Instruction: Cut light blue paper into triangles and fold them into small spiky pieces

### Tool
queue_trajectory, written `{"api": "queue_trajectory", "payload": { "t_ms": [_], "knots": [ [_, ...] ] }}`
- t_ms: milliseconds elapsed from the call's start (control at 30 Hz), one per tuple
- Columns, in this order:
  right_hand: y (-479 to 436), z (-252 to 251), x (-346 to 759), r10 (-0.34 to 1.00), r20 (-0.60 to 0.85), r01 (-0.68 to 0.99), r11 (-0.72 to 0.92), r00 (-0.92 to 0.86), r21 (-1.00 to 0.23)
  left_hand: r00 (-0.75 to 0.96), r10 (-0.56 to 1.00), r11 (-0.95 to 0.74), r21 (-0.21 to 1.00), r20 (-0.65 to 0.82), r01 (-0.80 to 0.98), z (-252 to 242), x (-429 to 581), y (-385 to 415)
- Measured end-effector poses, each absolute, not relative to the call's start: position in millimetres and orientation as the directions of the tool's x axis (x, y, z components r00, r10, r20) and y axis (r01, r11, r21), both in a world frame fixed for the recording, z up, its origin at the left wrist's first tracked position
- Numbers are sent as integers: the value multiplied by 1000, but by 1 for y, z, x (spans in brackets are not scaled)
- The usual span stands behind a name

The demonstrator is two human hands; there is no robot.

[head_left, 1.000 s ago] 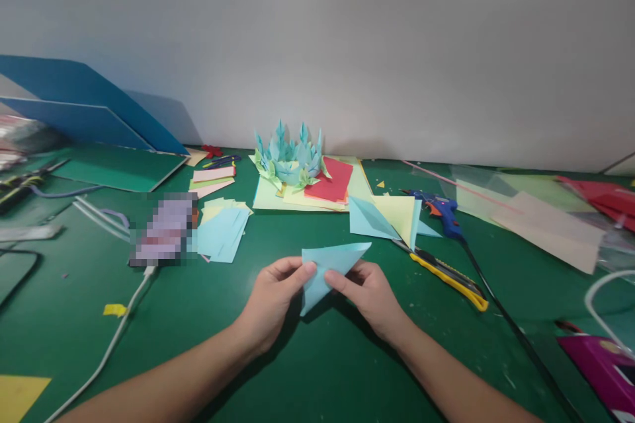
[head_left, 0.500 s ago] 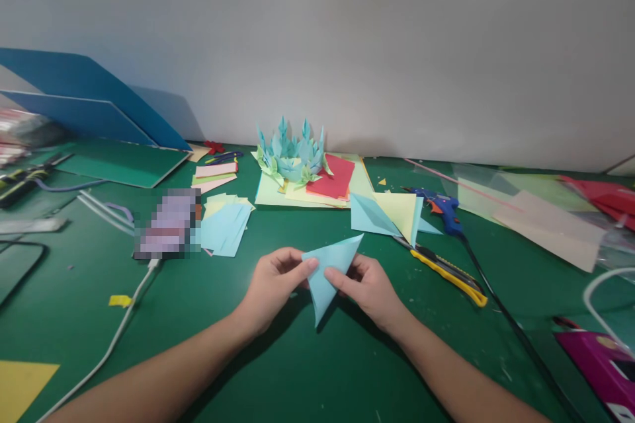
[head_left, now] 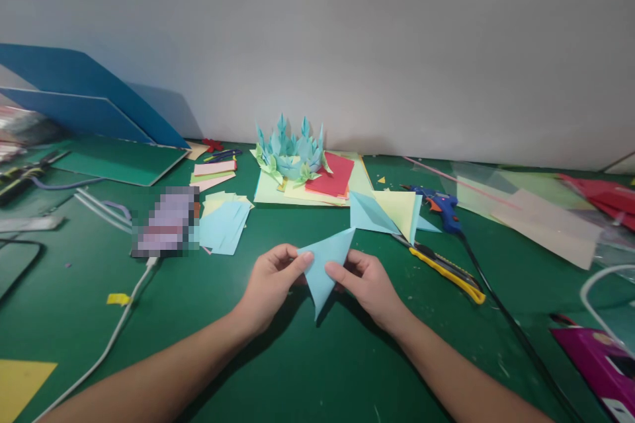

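Paper triangle (head_left: pixel 325 268), clamped at its sides by the fingers of the left hand (head_left: pixel 270 285) and right hand (head_left: pixel 370 285), has swung point-down over the tabletop (head_left: pixel 307 370).

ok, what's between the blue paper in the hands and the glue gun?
Head view: folded blue and yellow paper triangles lie between the blue paper and the glue gun; otherwise bare green mat.

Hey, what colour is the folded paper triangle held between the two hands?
Light blue. The folded paper triangle shows best in the head view, the only one here.
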State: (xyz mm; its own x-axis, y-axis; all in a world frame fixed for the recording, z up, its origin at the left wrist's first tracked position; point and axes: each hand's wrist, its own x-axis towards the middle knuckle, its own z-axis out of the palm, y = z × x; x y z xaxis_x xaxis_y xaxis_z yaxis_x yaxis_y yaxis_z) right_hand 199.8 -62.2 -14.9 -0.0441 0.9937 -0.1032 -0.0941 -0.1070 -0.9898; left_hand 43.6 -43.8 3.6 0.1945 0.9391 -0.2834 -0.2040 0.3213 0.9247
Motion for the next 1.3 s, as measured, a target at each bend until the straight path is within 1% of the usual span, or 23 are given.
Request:
{"api": "queue_trajectory", "payload": {
  "t_ms": [100,200,333,433,500,567,667,767,967,1100,1233,1300],
  "knots": [
    [-62,-15,201,997,-77,-35,-78,-23,-996,201,936,333,909,-287,-252,5,45,-45],
    [-62,-16,201,998,-59,3,-59,16,-998,199,933,343,910,-300,-234,5,45,-45],
    [-62,-18,201,996,-62,8,-63,67,-998,229,917,355,930,-326,-98,5,44,-43],
    [-62,-17,203,996,-23,36,-26,89,-999,317,881,362,932,-351,25,4,43,-40],
    [-61,-17,204,998,10,84,4,67,-996,400,841,361,928,-364,85,3,41,-39],
    [-62,-17,204,1000,29,137,28,3,-990,467,814,336,936,-346,108,2,40,-39],
    [-63,-18,203,993,46,199,68,-112,-978,476,828,288,953,-296,93,2,39,-40],
    [-65,-18,201,985,62,215,96,-161,-972,440,850,276,957,-288,94,2,40,-41],
    [-66,-17,203,983,69,186,101,-168,-977,379,889,270,963,-258,22,4,43,-43],
    [-66,-16,203,987,62,165,86,-145,-983,327,904,307,951,-276,-46,3,43,-42],
    [-66,-16,204,988,-11,90,3,-155,-996,241,924,339,927,-296,-159,1,38,-35],
    [-66,-16,204,986,-39,61,-30,-161,-998,235,919,363,912,-316,-191,1,36,-32]
  ]
}}
